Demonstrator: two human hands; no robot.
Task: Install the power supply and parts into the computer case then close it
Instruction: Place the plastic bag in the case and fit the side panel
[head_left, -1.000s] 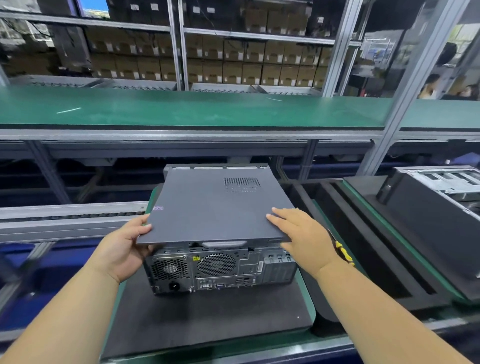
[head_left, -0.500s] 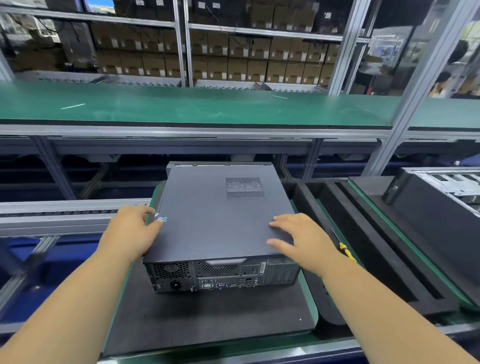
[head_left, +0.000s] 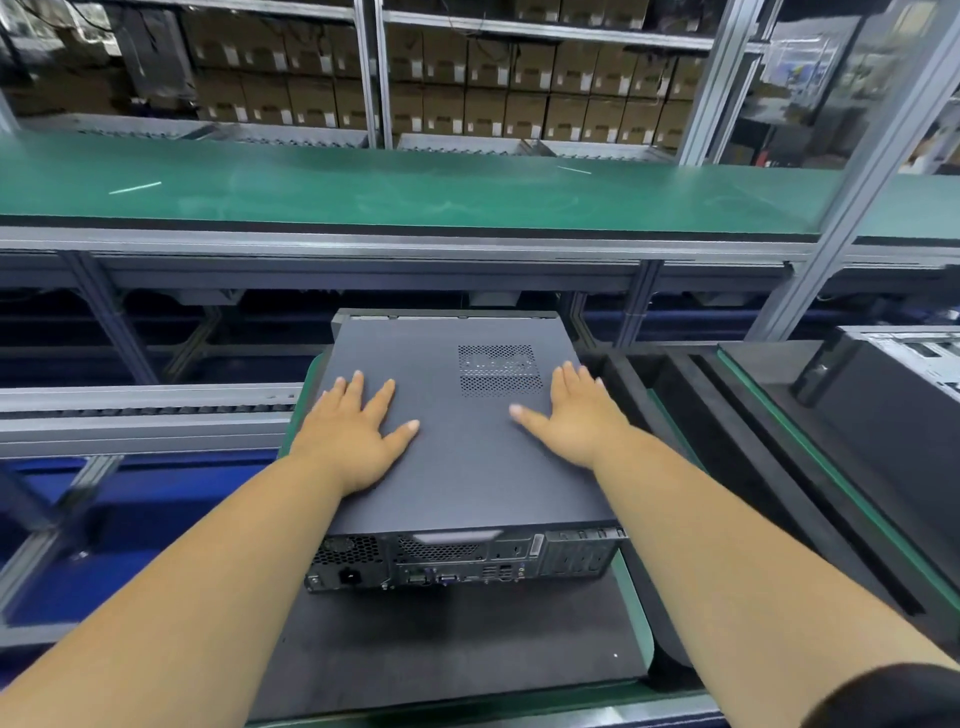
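A dark grey computer case lies flat on a black mat, its rear ports and fan grilles facing me. Its cover panel lies flat on top, with a vent grid near the far right. My left hand presses flat on the panel's left side, fingers straight and spread. My right hand presses flat on the right side beside the vent, fingers straight too.
The black mat lies on a green-edged pallet. A second open case stands at the right past black foam trays. A roller conveyor runs at the left. A green shelf spans the back, with stacked cartons behind.
The cover panel, tilted and held by its edges a second ago, has come down flat on the case. Both hands moved from its edges onto its top, palms down.
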